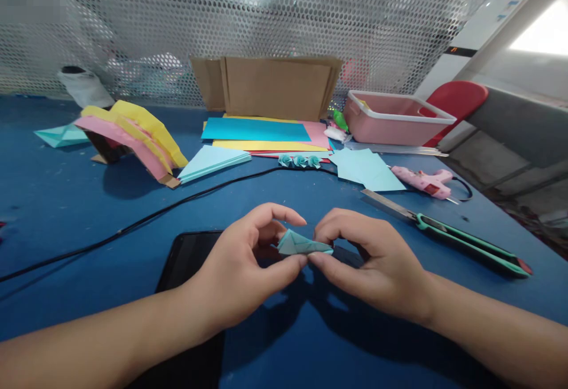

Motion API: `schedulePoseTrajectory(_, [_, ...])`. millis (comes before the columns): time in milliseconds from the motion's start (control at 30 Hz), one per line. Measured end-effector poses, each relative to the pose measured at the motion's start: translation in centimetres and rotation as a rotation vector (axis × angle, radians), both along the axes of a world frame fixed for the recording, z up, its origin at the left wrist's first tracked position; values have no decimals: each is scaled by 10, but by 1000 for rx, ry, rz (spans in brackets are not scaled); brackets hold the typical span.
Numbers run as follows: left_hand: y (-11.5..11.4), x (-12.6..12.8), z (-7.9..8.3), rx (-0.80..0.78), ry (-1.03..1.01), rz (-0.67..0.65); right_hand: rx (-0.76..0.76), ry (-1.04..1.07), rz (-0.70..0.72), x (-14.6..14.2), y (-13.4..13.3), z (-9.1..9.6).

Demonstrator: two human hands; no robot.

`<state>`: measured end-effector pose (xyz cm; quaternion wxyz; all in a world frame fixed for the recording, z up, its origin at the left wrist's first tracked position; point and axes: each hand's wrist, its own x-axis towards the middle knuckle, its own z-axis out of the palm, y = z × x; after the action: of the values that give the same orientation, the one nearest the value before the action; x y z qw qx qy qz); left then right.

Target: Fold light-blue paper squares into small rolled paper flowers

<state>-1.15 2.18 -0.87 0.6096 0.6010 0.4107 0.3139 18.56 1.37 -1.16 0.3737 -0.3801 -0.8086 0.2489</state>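
Note:
A small folded piece of light teal paper (302,244) is held between both my hands, just above the blue table (66,205). My left hand (248,264) pinches its left end with thumb and forefinger. My right hand (368,259) pinches its right end the same way. Under my hands lies a black phone (186,259), partly hidden by my left forearm.
Long green-handled scissors (461,238) lie at the right, a pink glue gun (421,180) behind them, its black cable (146,217) crossing the table. Teal paper sheets (366,169), three small paper rosettes (299,160), a coloured paper stack (261,133), cardboard (275,87), a pink tub (394,118) and a pink-yellow paper arch (133,134) stand further back.

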Motion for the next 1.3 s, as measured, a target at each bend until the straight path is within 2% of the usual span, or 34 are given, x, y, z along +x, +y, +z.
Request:
schedulePoseTrajectory(200, [3,2,3,-85,19,17,84,-50,4,1,1,4])
schedulePoseTrajectory(400, [8,2,6,-134,-4,97,133,-42,-221,9,6,8])
schedulePoseTrajectory(467, [9,3,7,-142,-8,124,193,-7,-250,8,5,8])
schedulePoseTrajectory(633, [8,3,5,-111,13,110,371,-55,-140,0,-4,3])
schedulePoseTrajectory(833, [2,1,1,-30,25,50,231,-60,-121,-4,-6,2])
schedulePoseTrajectory(967, [2,2,1,-5,17,-2,253,-50,-64,-5,-6,3])
schedulePoseTrajectory(1100, [2,2,4,-80,30,-89,287,-55,-84,-6,-6,2])
schedulePoseTrajectory(1200, [1,2,5,-101,-22,-82,302,-44,-112,-6,-5,2])
schedulePoseTrajectory(1300, [1,1,4,-110,-17,-64,286,-26,-79,-4,-4,3])
